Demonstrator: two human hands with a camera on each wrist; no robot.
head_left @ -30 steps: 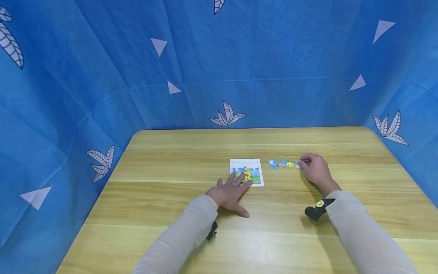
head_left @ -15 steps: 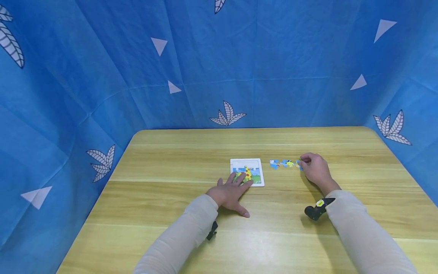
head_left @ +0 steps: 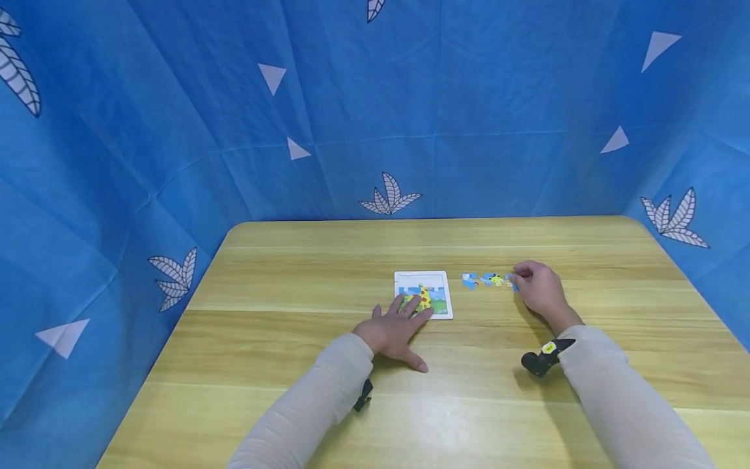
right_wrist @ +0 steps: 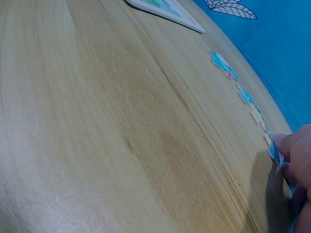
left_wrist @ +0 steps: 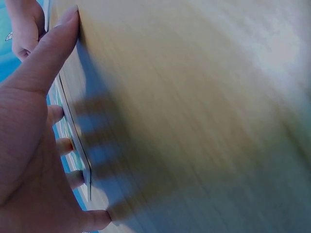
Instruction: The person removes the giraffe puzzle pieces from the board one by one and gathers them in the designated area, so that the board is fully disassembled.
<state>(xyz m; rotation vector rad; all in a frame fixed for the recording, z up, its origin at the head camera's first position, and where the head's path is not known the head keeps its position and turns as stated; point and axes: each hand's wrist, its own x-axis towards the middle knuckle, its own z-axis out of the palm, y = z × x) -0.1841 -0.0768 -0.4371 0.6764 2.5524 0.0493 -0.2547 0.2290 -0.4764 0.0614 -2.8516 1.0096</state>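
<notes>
Picture board (head_left: 410, 280): flat on the desk (head_left: 275, 286), just left of the loose pieces; lower part filled with fitted pieces, top strip bare.
Board, direction: near square, so no marked long axis; giraffe upright, head toward the far edge.
Loose pieces: one row right of the board, long axis left to right, roughly parallel to the far edge of the desk.
Left-end piece (head_left: 469, 281): blue and white, flat, nearest the board, apart from it.
Middle piece (head_left: 496, 280): blue and yellow, flat, between its neighbours.
Right-end piece (right_wrist: 272, 151): partly covered by the fingers; its own long axis cannot be told.
Left hand (head_left: 394, 333): fingers spread, tips at the board's near edge, gripping nothing; apparently steadying.
Right hand (head_left: 539, 290): thumb and fingers pinching the right-end piece; whether it is lifted, cannot tell.
Step in hand, judged: handling loose pieces, board partly filled.
Next move, judged: calls for a clean lift, then turning the piece to suit the bare strip.
</notes>
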